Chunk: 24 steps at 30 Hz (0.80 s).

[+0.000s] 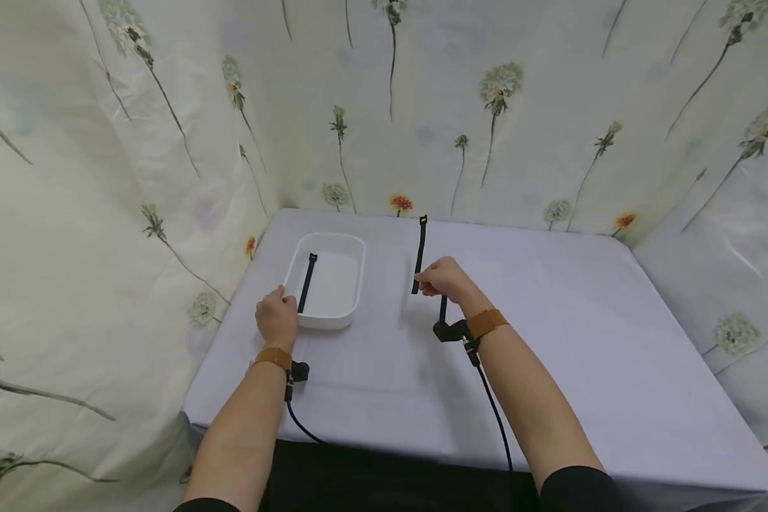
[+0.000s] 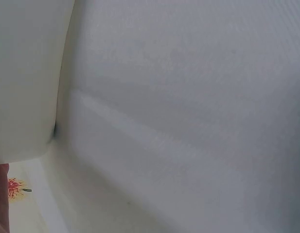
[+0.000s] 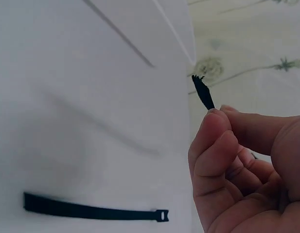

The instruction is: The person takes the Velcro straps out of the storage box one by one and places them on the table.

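Two grips, left hand [image 1: 276,318] on tray [image 1: 326,321], right hand [image 1: 445,278] on raised strap [image 1: 420,247]; tabletop strap [image 3: 91,209] whole only in right-wrist view

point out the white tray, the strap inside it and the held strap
White tray [image 1: 337,279]: head view, bare inner bottom
Strap inside tray [image 1: 307,284]: head view, middle of its length
Held strap [image 1: 419,250]: head view, above the fingers

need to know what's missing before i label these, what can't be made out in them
- Held strap: right wrist view, middle hidden by the right hand.
- Table strap: head view, far end hidden by the right hand.
- Tray: left wrist view, inside hidden by its own wall, rest cut off by the left edge.
- Left hand: left wrist view, mostly cut off by the left edge.
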### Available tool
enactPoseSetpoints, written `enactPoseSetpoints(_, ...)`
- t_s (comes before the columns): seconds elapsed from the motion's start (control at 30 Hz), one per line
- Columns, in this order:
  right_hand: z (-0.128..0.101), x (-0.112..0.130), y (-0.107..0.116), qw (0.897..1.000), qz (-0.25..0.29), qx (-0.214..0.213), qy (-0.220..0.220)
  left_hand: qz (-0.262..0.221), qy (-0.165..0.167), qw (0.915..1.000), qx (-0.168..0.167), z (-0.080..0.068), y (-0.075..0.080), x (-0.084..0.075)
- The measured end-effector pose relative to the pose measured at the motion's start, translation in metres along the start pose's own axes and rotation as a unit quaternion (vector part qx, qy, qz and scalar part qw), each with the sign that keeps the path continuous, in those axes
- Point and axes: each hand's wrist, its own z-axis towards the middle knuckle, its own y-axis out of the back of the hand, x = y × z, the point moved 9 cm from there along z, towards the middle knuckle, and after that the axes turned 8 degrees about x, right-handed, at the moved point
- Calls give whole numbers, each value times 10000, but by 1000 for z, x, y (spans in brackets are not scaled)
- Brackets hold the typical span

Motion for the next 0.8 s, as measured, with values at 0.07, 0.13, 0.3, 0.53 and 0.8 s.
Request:
enactPoseSetpoints(0.07, -3, -10, 7, 10000, 4, 2, -29, 20, -14, 10000, -10, 0, 1, 1)
enactPoseSetpoints(0.13, -6, -20, 15, 10000, -11, -2, -73, 33, -5, 10000, -21, 1, 1, 1)
enactPoseSetpoints(0.3, -15, -44, 36, 9997, -144, -41, -185, -48, -20, 10000, -45, 0, 1, -1)
enactPoseSetpoints(0.53, -22, -64, 49, 9996, -94, -59, -269, -139, -19, 9999, -79, 3, 0, -2)
enactPoseSetpoints(0.8, -28, -102, 56, 9982, 1, -15, -602, -188, 135, 9997, -22, 0, 0, 0)
